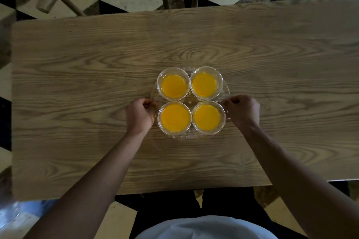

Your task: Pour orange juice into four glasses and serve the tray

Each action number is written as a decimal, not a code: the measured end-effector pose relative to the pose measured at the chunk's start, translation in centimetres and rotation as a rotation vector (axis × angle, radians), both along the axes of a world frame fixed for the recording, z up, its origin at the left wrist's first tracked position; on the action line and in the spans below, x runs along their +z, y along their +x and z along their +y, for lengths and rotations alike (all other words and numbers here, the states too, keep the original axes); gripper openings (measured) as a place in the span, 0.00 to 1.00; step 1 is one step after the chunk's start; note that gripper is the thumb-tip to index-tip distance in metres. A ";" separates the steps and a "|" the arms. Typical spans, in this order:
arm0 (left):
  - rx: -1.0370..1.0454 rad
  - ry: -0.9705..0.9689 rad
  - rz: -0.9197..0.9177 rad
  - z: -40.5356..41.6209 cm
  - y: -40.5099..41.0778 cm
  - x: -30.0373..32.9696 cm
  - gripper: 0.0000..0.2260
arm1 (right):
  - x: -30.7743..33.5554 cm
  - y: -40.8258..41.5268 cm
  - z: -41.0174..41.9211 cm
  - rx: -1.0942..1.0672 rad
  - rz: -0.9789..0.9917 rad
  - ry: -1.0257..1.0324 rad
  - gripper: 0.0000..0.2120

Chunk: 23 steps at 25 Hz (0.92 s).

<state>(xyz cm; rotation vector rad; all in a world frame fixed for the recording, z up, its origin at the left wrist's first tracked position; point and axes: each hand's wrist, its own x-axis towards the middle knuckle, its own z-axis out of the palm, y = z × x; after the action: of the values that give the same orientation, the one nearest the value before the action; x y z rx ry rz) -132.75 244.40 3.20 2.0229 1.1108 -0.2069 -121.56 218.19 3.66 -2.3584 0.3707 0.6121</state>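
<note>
Already poured: four clear glasses of orange juice (173, 86) fill the round clear glass tray (189, 101) mid-counter (77, 83). Left hand (140, 115) and right hand (241, 111) curl fingers around its opposite rims; serving remains.

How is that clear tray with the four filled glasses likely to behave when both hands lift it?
The clear tray looks rigid, so it probably won't flex. Carrying four glasses of juice packed rim to rim, it is likely heavy for its size, and any tilt may slosh or slide them. The left hand and right hand grip opposite edges, which should keep it level.
</note>
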 end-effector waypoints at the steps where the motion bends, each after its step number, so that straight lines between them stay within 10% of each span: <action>1: -0.015 0.011 -0.003 0.0 -0.1 0.0 0.09 | 0.0 -0.1 0.0 0.010 -0.009 -0.009 0.11; 23: -0.060 0.176 -0.053 -3.4 -4.7 4.1 0.19 | 2.9 0.3 -4.7 0.474 -0.036 0.057 0.27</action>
<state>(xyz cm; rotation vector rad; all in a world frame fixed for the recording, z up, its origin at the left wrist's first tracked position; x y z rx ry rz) -137.43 241.03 7.29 2.2060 1.0680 -0.0884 -121.25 213.51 6.54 -2.4069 -0.2301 0.7809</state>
